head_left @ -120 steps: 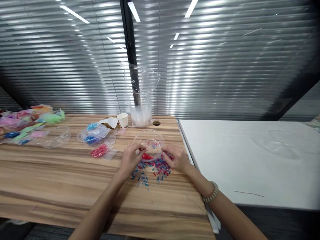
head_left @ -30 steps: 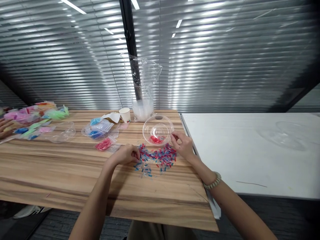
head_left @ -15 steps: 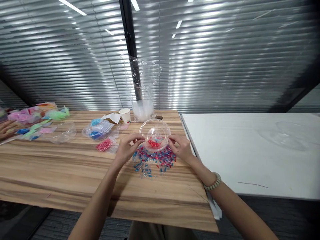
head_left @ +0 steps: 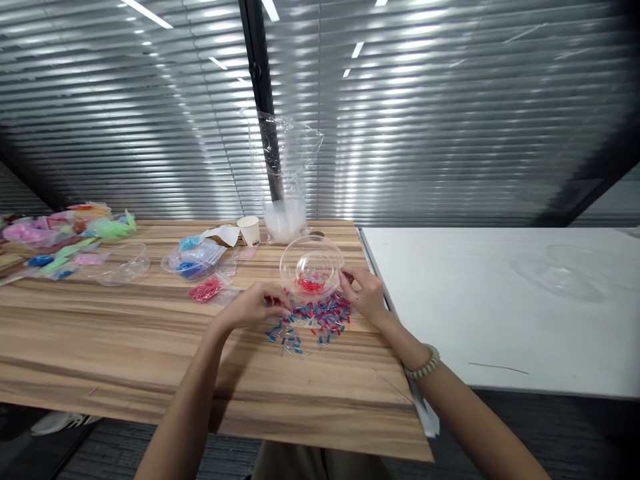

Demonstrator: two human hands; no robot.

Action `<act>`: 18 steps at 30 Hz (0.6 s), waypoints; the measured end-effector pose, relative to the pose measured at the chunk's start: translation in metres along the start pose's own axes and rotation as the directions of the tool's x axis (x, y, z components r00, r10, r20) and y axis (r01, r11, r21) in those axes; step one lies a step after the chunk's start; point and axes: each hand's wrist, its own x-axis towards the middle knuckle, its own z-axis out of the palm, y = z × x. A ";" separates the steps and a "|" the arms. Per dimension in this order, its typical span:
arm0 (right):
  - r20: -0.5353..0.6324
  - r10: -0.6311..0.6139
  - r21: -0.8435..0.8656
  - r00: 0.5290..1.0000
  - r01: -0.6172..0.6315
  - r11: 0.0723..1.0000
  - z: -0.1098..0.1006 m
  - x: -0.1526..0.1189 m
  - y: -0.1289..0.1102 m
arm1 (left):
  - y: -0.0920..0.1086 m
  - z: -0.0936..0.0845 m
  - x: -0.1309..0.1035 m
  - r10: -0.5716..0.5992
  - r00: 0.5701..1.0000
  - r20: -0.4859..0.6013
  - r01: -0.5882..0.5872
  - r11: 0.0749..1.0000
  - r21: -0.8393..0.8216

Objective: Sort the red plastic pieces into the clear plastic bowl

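A clear plastic bowl (head_left: 287,270) with red and clear pieces in its bottom is tilted toward me behind a loose pile of small red, blue and clear tube-like pieces (head_left: 327,313). My right hand (head_left: 364,290) pinches the bowl's right rim between thumb and fingers. At the left edge of the pile is my left hand (head_left: 259,305), apart from the bowl. Its fingers curl toward the thumb at the pieces; whatever lies between the fingertips is too small to make out.
Left of my hands lie a bag of red pieces (head_left: 206,289), a lidded clear container (head_left: 195,260) and coloured bags (head_left: 113,227). Behind stand a paper cup (head_left: 249,231) and a tall plastic bag (head_left: 285,217). A white table (head_left: 450,307) adjoins on the right.
My left hand has let go of the bowl's left rim and moved down to the loose pieces. The right hand still holds the rim. Another person's hand at far left has left view.
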 end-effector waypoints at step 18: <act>0.006 0.004 -0.023 1.000 -0.004 1.000 -0.001 0.002 0.000 | -0.012 0.006 0.002 -0.240 0.964 0.117 0.210 0.951 0.227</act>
